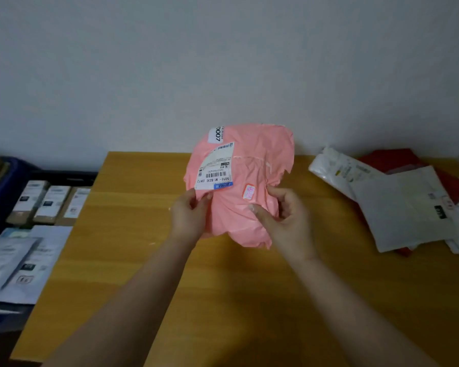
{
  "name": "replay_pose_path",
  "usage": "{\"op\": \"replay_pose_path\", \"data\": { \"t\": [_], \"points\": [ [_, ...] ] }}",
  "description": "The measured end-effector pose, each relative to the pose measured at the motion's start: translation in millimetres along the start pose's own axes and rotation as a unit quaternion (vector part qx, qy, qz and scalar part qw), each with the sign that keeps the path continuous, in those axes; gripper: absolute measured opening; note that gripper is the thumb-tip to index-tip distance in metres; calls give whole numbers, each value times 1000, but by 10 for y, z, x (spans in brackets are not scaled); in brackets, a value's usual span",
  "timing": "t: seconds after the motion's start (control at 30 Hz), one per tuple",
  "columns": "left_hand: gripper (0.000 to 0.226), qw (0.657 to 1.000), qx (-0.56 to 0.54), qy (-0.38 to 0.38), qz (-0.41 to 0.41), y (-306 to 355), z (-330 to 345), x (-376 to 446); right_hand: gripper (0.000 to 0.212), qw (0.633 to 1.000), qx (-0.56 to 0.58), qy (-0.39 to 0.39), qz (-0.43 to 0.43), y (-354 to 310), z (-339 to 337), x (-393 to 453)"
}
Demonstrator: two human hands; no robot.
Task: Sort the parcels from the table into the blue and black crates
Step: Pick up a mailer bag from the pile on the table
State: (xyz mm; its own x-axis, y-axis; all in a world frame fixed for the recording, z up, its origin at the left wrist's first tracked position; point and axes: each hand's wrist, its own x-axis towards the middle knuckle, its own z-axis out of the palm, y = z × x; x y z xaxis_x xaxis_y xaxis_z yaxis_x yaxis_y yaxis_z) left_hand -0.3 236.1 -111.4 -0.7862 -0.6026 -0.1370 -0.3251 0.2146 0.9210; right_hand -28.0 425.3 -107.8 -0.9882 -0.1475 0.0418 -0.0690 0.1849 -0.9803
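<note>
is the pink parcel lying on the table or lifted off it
Lifted. Both the left hand and right hand grip the pink parcel upright above the table.

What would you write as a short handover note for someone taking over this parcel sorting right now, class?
Left hand and right hand both grip the pink parcel, held up above the wooden table, label facing the camera.
Done: boxes and flat mailers already lie in the crates at the left.
Left: place the pink parcel, then sort the pile of white, grey and red parcels at the table's right end.
</note>
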Motion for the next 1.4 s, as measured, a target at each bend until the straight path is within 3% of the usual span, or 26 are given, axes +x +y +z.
{"op": "replay_pose_path", "data": {
  "t": [0.2, 0.33, 0.4, 0.67, 0.9, 1.13, 1.4],
  "points": [
    [23, 999, -3, 36, 28, -269, -1261, -234, 50, 999, -5, -41, -26, -273, 827, -508],
    [5, 998, 43, 43, 32, -570, -2219, -487, 95, 994, -3, -107, -19, -421, 1496, -911],
    [6, 996, 73, 34, 40, -690, -2568, -630, 102, 988, 3, -156, -13, -423, 1804, -1089],
    [54, 990, 107, 81, 36, -1248, -3908, -1073, 83, 976, -34, -214, -2, -480, 3009, -1725],
    [65, 991, 73, 110, -4, -1614, -4445, -1093, 100, 960, -101, -263, 1, -492, 3692, -1797],
    [65, 990, 75, 106, -44, -1988, -4961, -584, 94, 940, -166, -294, -45, -506, 4593, -1684],
    [45, 979, 124, 120, -105, -2468, -5714, 252, 85, 924, -156, -350, 4, -577, 5785, -1448]
  ]
}}
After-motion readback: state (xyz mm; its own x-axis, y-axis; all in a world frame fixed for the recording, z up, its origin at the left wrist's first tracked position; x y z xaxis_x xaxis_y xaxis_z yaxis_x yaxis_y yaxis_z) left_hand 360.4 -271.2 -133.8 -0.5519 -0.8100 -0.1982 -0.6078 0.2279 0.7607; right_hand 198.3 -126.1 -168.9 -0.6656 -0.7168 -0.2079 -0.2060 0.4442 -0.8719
